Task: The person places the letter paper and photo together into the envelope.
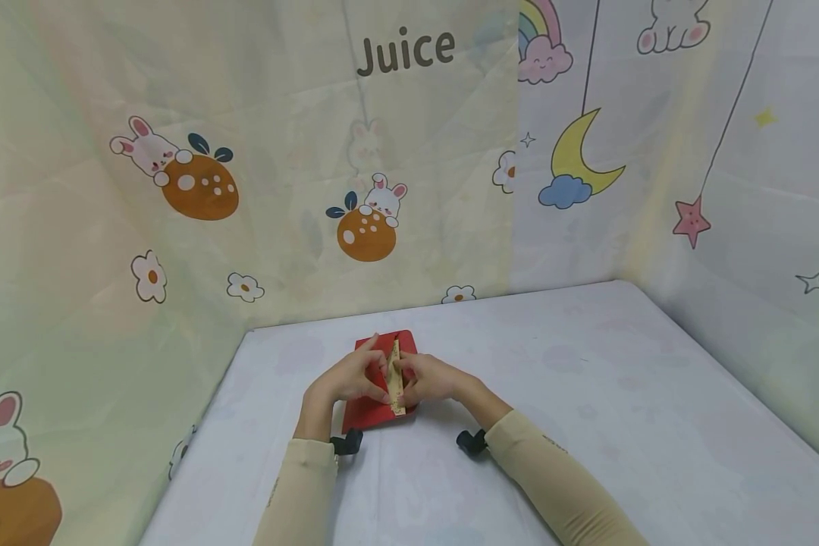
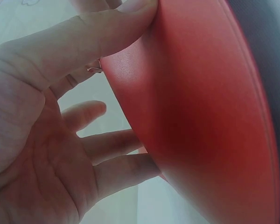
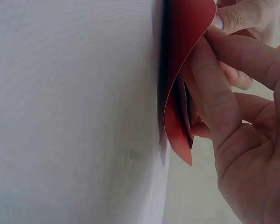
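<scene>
A red paper envelope or folder point(image 1: 365, 415) lies on the white table, with a gold-patterned strip point(image 1: 395, 379) standing up along its right half. At the strip's left side is my left hand point(image 1: 351, 375). The left wrist view shows its thumb pressed on the bent red sheet point(image 2: 200, 93), with fingers behind the edge, pinching it. From the right, my right hand point(image 1: 437, 378) reaches the strip with bent fingers. In the right wrist view its fingers point(image 3: 219, 107) hold the curved edge of the red paper point(image 3: 182, 42); dark layers show inside.
The white table point(image 1: 553, 425) extends to the right and toward me. Cloth walls with printed cartoons point(image 1: 287, 227) stand behind and at both sides. Each wrist carries a small black device point(image 1: 472, 443).
</scene>
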Demonstrator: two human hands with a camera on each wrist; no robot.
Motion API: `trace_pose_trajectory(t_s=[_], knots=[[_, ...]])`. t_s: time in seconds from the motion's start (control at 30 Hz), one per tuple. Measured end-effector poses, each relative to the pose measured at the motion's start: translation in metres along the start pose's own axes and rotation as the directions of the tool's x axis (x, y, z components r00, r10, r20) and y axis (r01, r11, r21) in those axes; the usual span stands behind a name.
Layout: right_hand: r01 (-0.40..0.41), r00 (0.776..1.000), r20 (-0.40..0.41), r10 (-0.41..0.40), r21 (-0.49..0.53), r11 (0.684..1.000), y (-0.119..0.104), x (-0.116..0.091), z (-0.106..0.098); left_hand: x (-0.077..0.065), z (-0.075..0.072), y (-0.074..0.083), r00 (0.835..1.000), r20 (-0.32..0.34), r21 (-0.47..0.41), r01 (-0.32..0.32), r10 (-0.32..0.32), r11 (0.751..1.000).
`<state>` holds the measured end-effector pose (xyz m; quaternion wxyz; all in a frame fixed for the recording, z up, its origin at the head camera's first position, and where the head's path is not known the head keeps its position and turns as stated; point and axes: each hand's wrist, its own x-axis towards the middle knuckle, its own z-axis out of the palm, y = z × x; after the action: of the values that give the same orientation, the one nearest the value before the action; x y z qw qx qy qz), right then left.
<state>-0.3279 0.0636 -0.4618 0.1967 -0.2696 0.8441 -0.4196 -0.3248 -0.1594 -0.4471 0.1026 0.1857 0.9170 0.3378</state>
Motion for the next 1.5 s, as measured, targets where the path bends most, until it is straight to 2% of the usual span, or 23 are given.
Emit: trace_pose_trajectory(t_s=[0.27, 0.4, 0.6, 1.1, 1.5], knots=[[-0.010, 1.000, 0.002, 0.010, 0.020, 1.000, -0.0007, -0.0004, 0.0002, 0.0009, 0.0001, -0.0017, 1.000, -0.001, 0.017, -0.021, 0.021, 1.000], [-0.020, 1.000, -0.007, 0.020, -0.003, 1.000, -0.0004, 0.0003, 0.0004, 0.0011, -0.0002, -0.0017, 1.000, -0.002, 0.025, -0.025, 0.026, 0.999], [0.000, 1.000, -0.011, -0.001, -0.045, 0.999, -0.0005, 0.0009, 0.0002, 0.0008, 0.0000, -0.0016, 1.000, 0.002, 0.032, -0.029, 0.029, 0.999], [0.027, 0.999, 0.039, -0.026, -0.015, 1.000, 0.0007, -0.0009, 0.0009, -0.0008, 0.0000, -0.0020, 1.000, 0.003, 0.003, -0.031, 0.031, 1.000], [0.077, 0.995, 0.066, -0.074, -0.055, 0.995, 0.0014, -0.0014, 0.0006, -0.0010, -0.0006, -0.0018, 0.999, 0.007, -0.009, -0.032, 0.032, 0.999]])
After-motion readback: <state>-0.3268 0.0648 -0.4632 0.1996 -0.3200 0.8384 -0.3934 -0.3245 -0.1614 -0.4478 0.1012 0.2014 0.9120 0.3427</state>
